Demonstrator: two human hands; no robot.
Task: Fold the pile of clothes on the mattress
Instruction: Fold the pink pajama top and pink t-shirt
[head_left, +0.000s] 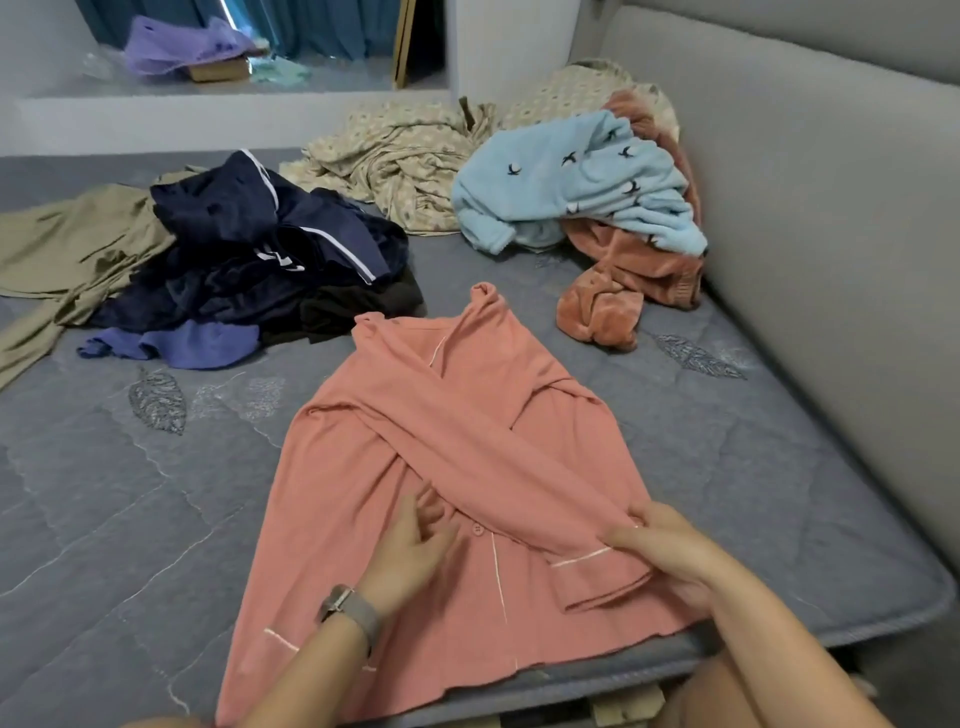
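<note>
A: Largest first?
B: Grey quilted mattress (130, 519), a padded wall along its right edge.

A: The garment being worked?
B: Salmon pyjama shirt (441, 447), spread flat at the near edge, collar pointing to the far edge, one sleeve laid diagonally across the front.

A: The unfolded clothes?
B: Dark navy heap (260, 249) toward the far left, lying partly over an olive garment (67, 249) at the left edge. Beige patterned cloth (405, 156) at the far edge. Light blue fleece (566, 182) lies on a rust fleece (618, 291) against the right edge.

A: The hands?
B: Left hand (410, 545), with a wristwatch (348, 608), lies on the shirt front beside a button, fingers loosely extended, gripping nothing. Right hand (670, 551) holds the cuff of the crossed sleeve near the right hem, fingers curled round the fabric.
</note>
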